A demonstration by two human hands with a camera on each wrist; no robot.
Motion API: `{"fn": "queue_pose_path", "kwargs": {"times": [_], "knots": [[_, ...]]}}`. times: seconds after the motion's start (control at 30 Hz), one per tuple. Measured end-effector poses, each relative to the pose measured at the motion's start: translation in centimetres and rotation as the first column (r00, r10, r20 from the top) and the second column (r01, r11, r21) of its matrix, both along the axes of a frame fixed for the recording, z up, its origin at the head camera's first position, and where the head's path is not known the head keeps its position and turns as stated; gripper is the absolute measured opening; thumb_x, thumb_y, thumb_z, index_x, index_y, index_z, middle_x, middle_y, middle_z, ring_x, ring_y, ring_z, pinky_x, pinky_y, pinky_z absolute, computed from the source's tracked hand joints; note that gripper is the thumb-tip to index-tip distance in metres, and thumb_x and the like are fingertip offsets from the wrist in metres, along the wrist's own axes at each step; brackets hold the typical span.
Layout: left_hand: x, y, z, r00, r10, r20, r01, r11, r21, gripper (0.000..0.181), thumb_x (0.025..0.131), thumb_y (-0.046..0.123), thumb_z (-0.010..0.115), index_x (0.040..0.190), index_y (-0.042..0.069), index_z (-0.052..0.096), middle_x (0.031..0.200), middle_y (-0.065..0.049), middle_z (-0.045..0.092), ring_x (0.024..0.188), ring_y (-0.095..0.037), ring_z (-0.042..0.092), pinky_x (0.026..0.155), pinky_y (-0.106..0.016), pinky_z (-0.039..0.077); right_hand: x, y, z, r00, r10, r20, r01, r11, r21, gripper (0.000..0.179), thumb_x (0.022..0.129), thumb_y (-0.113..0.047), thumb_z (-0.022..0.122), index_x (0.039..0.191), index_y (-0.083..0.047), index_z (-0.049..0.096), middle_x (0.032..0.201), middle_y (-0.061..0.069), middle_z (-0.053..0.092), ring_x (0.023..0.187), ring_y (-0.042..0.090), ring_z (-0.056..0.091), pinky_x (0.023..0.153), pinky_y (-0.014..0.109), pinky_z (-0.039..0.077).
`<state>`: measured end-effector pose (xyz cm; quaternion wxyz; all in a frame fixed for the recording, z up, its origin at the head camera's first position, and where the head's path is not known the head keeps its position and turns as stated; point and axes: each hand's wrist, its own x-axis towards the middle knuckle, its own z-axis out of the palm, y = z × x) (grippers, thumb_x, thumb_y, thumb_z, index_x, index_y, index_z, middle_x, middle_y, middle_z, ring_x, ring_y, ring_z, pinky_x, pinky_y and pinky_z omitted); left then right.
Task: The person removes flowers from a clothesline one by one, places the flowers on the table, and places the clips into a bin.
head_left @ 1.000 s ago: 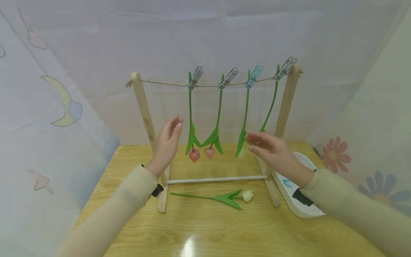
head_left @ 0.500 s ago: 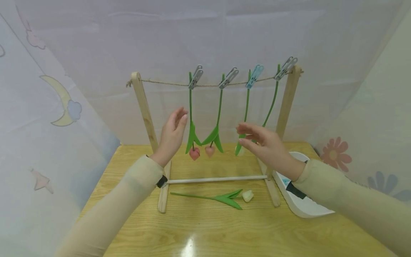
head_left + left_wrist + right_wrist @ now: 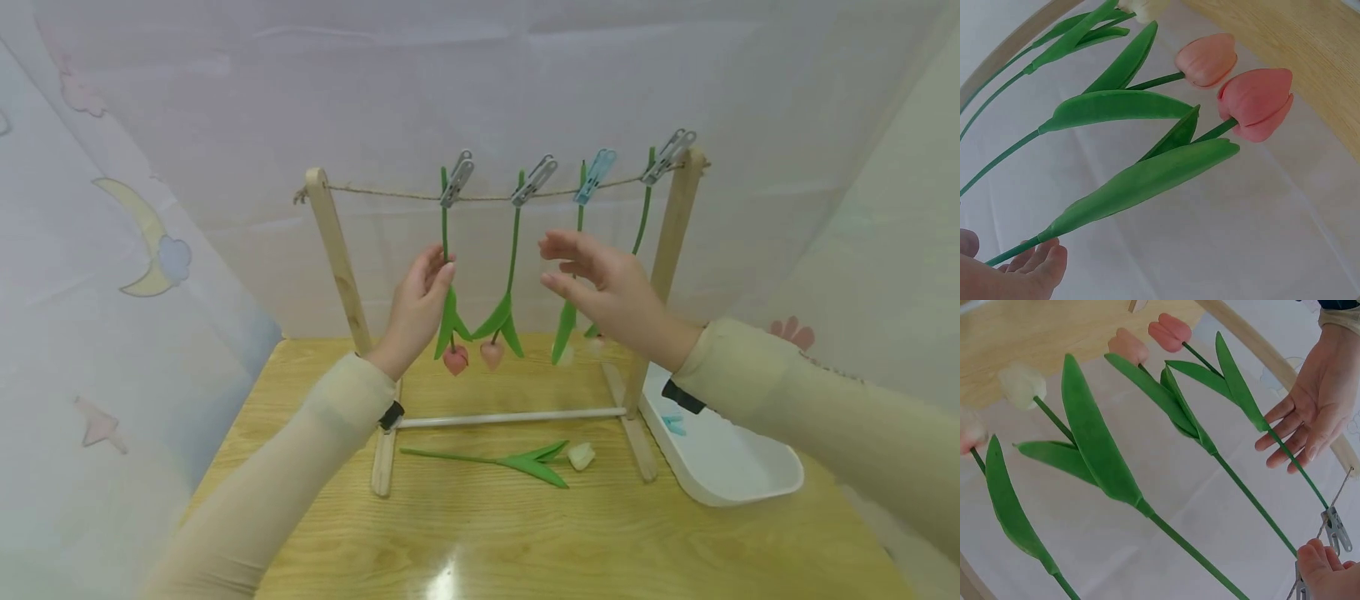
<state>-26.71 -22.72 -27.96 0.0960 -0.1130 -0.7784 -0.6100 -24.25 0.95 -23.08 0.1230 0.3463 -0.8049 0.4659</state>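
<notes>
Several artificial tulips hang head down from a twine line (image 3: 382, 195), each stem held by a clothespin. My left hand (image 3: 416, 308) is at the stem of the leftmost, deep pink tulip (image 3: 1257, 103); its relaxed fingers lie behind the stem, the thumb in front, not closed round it. A grey clothespin (image 3: 457, 179) clips that stem above the hand. To its right hangs a peach tulip (image 3: 492, 356) under another grey clothespin (image 3: 535, 181). My right hand (image 3: 618, 287), fingers loosely bent and holding nothing, hovers before the tulip under the blue clothespin (image 3: 596, 177), partly hiding its stem.
A wooden post (image 3: 337, 258) at each side carries the line, with a white rod (image 3: 510, 418) joining them low down. On the table a white tulip (image 3: 581, 456) lies in front. At right stands a white tray (image 3: 750, 492) with a light blue clothespin (image 3: 674, 425) inside.
My left hand has moved up and right to the deep pink tulip's stem. The right hand has risen and shifted left, uncovering more of the tray. The hanging tulips stay clipped.
</notes>
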Motion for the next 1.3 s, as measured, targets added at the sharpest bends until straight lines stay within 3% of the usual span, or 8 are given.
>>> {"fn": "queue_pose_path", "kwargs": {"times": [0.27, 0.8, 1.03, 1.3], "knots": [[-0.4, 0.2, 0.2, 1.000, 0.007, 0.010, -0.007, 1.000, 0.006, 0.045, 0.106, 0.017, 0.043, 0.144, -0.005, 0.036, 0.140, -0.020, 0.049, 0.131, -0.029, 0.046, 0.109, -0.034, 0.038, -1.2, -0.8, 1.0, 0.996, 0.018, 0.092, -0.013, 0.998, -0.054, 0.045, 0.096, 0.003, 0.057, 0.138, 0.009, 0.044, 0.132, 0.020, 0.054, 0.123, 0.026, 0.051, 0.102, 0.030, 0.044], [-1.2, 0.2, 0.4, 0.999, 0.037, -0.027, -0.037, 0.999, 0.010, 0.037, 0.105, 0.013, 0.043, 0.137, -0.006, 0.042, 0.130, -0.021, 0.056, 0.119, -0.030, 0.054, 0.104, -0.033, 0.043, -2.5, -4.3, 3.1, 0.999, 0.021, 0.047, -0.016, 0.993, -0.115, 0.053, 0.096, -0.002, 0.061, 0.143, 0.007, 0.038, 0.143, 0.017, 0.047, 0.132, 0.020, 0.045, 0.108, 0.029, 0.038], [-1.3, 0.3, 0.3, 0.999, 0.044, -0.030, -0.043, 0.999, 0.031, 0.033, 0.104, 0.015, 0.047, 0.131, -0.005, 0.047, 0.124, -0.021, 0.059, 0.114, -0.031, 0.057, 0.102, -0.034, 0.044, -3.4, -6.2, 4.3, 0.990, 0.007, 0.138, 0.008, 0.994, -0.106, 0.062, 0.098, -0.009, 0.059, 0.149, 0.005, 0.027, 0.152, 0.014, 0.035, 0.138, 0.017, 0.036, 0.111, 0.025, 0.033], [-1.8, 0.5, 0.5, 0.997, 0.058, -0.060, -0.054, 0.997, 0.063, 0.030, 0.104, 0.011, 0.048, 0.128, -0.006, 0.050, 0.114, -0.022, 0.062, 0.106, -0.032, 0.061, 0.098, -0.037, 0.047, -4.7, -7.9, 5.4, 0.976, -0.027, 0.217, 0.049, 0.994, -0.096, 0.065, 0.098, -0.013, 0.060, 0.151, 0.001, 0.026, 0.151, 0.013, 0.037, 0.135, 0.017, 0.041, 0.107, 0.024, 0.038]]}}
